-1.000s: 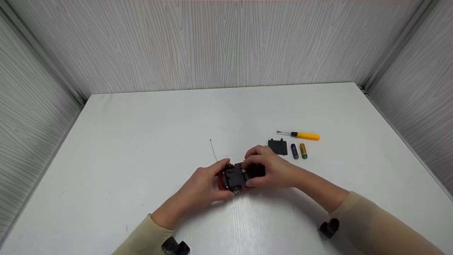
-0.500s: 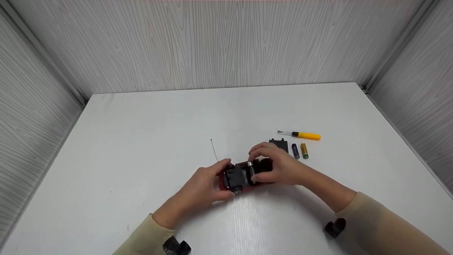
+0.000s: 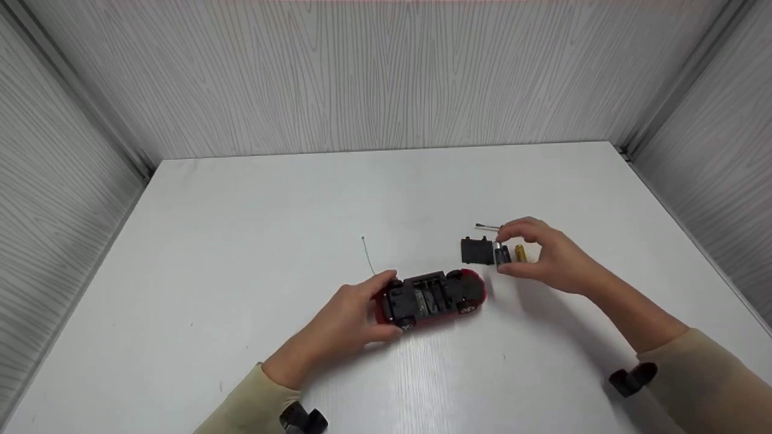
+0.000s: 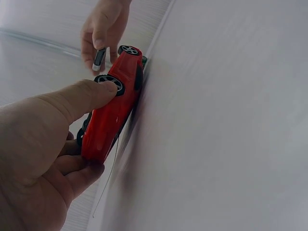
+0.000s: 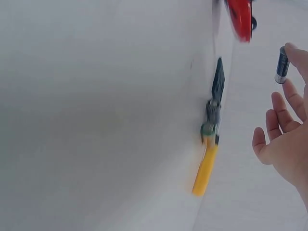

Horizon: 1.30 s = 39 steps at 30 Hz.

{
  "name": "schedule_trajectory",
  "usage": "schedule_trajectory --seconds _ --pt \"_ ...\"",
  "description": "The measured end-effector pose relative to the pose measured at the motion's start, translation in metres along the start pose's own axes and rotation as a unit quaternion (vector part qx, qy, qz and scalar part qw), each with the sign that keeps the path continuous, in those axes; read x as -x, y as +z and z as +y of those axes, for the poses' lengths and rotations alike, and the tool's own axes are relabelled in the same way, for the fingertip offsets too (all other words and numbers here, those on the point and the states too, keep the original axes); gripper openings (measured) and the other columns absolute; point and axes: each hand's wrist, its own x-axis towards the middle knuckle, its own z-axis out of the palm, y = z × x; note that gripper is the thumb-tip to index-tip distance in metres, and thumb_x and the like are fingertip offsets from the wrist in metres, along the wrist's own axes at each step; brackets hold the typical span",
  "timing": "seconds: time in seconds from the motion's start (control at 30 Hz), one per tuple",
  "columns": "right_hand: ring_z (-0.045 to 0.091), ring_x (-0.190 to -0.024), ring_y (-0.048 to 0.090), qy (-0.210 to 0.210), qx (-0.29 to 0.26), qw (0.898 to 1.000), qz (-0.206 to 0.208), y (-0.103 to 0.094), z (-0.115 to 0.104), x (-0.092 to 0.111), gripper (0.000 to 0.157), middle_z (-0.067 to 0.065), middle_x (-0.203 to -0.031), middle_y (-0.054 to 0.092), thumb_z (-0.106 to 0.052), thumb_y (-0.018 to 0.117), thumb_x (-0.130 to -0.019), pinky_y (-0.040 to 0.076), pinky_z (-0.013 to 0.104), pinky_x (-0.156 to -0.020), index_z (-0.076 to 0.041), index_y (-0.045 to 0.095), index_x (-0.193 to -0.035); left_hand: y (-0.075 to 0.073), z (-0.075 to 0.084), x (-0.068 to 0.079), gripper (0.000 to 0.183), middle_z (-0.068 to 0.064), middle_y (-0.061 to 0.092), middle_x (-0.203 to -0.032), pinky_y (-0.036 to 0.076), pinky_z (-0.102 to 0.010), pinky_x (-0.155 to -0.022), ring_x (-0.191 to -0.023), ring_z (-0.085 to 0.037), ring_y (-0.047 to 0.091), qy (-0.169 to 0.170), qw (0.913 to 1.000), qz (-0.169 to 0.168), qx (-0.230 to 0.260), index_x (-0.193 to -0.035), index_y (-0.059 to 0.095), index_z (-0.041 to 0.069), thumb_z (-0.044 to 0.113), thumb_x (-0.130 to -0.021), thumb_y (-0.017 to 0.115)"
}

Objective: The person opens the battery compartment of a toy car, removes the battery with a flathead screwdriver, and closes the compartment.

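A red toy car lies wheels up on the white table, its black underside showing an uncovered battery compartment. My left hand grips one end of it, thumb on a wheel in the left wrist view. A thin wire antenna sticks out from the car. Off to the right, above the table, my right hand pinches a dark battery with a silver end between thumb and finger. Beneath and beside that hand lie another dark battery, a gold battery and a black compartment cover.
A screwdriver with a yellow handle lies behind the batteries; in the head view my right hand hides its handle. Pale wood-grained panels stand behind the table and along both sides.
My right hand has pulled a battery out of the car's compartment and carried it right, over to the loose batteries. My left hand has stayed on the car.
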Motion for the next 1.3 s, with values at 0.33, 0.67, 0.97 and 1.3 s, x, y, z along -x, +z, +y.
schedule_trajectory --seconds 0.33,0.67,0.97,1.3 --pt "0.037 -0.133 0.052 0.091 0.044 0.995 0.005 -0.031 0.038 0.016 0.047 0.005 -0.141 0.060 -0.029 0.086 -0.092 0.042 0.058 -0.111 -0.016 0.068 -0.133 0.001 -0.001 -0.001 0.088 -0.010 0.067 -0.142 0.047 -0.047 -0.113 -0.129 -0.022 0.063 -0.013 0.9999 -0.004 -0.001 -0.159 0.044 0.003 0.020 -0.086 0.090" --pt "0.037 -0.134 0.050 0.143 0.040 0.989 -0.005 -0.034 0.063 0.023 0.050 0.011 -0.141 0.062 -0.029 0.085 -0.093 0.040 0.057 -0.112 -0.013 0.066 -0.136 0.001 -0.001 0.000 0.090 -0.008 0.066 -0.144 0.043 -0.048 -0.117 -0.134 -0.023 0.060 -0.028 0.9996 -0.008 -0.002 -0.160 0.043 0.005 0.022 -0.086 0.090" --pt "0.035 -0.126 0.054 0.167 0.046 0.985 -0.020 -0.030 0.067 0.020 0.052 0.013 -0.139 0.064 -0.031 0.086 -0.091 0.043 0.057 -0.112 -0.012 0.066 -0.136 0.001 0.000 0.000 0.090 -0.008 0.067 -0.143 0.044 -0.048 -0.116 -0.132 -0.024 0.061 -0.025 0.9996 -0.006 -0.009 -0.160 0.044 0.005 0.023 -0.085 0.090" --pt "0.035 -0.121 0.053 0.172 0.066 0.982 -0.029 -0.027 0.069 0.018 0.052 0.015 -0.138 0.062 -0.030 0.086 -0.091 0.043 0.053 -0.107 -0.011 0.067 -0.136 0.001 -0.002 -0.002 0.090 -0.010 0.067 -0.142 0.045 -0.049 -0.114 -0.132 -0.025 0.062 -0.016 0.9998 -0.005 -0.011 -0.160 0.044 0.004 0.022 -0.085 0.091"
